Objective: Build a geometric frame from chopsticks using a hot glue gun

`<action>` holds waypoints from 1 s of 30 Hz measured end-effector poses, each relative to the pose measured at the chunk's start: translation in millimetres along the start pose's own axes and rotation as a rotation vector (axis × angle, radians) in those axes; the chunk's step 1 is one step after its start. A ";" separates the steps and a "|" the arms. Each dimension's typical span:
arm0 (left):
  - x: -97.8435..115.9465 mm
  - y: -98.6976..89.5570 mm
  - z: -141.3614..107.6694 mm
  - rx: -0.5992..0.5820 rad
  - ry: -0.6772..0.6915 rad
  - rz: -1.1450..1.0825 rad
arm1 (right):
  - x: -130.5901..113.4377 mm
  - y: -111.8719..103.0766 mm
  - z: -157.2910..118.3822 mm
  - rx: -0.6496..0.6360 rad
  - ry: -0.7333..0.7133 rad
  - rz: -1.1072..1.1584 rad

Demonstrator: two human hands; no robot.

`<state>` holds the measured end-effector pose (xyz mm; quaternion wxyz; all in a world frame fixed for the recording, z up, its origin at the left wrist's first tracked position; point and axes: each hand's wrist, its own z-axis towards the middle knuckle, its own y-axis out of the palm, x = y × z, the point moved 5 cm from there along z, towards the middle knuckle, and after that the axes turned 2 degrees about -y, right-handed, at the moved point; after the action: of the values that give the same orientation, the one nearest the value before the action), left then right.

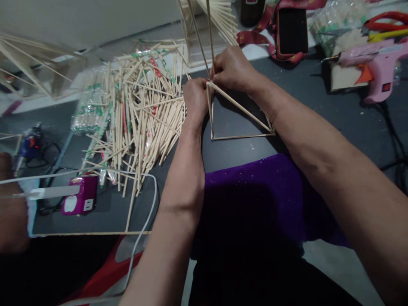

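Observation:
A frame of thin wooden sticks (240, 104) stands on the dark table in front of me, its sticks joined at the corners. My left hand (195, 95) is closed at the frame's upper joint, from the left side. On the other side of that joint, my right hand (234, 70) pinches the foot of a stick that rises upward. A second upright stick (199, 38) leans close by and meets the same joint. The fingertips of both hands nearly touch, and they partly hide the joint.
Loose wooden sticks (153, 106) lie heaped to the left, beside plastic-wrapped bundles (91, 102). A pink glue gun (379, 63) and a phone (291, 32) are at the right. A purple charger cube (81, 195) with a white cable sits front left, near another person's arm (12, 208).

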<state>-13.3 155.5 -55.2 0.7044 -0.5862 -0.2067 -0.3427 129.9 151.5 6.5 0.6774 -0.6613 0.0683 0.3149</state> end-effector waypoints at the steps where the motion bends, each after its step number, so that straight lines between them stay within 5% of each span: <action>1: -0.8 -0.2 -0.5 0.003 0.000 0.023 | 0.2 0.3 0.0 0.001 -0.008 0.010; 18: 6.2 -4.8 -7.9 -0.012 -0.042 0.074 | 1.9 -3.0 -0.7 0.093 -0.003 0.198; 30: -12.5 -0.4 2.9 -0.014 -0.024 -0.010 | -7.3 -12.3 -7.1 0.090 0.052 0.230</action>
<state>-21.7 161.2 -62.9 0.6960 -0.5943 -0.2155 -0.3405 132.7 143.3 19.9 0.6638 -0.6258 0.1756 0.3699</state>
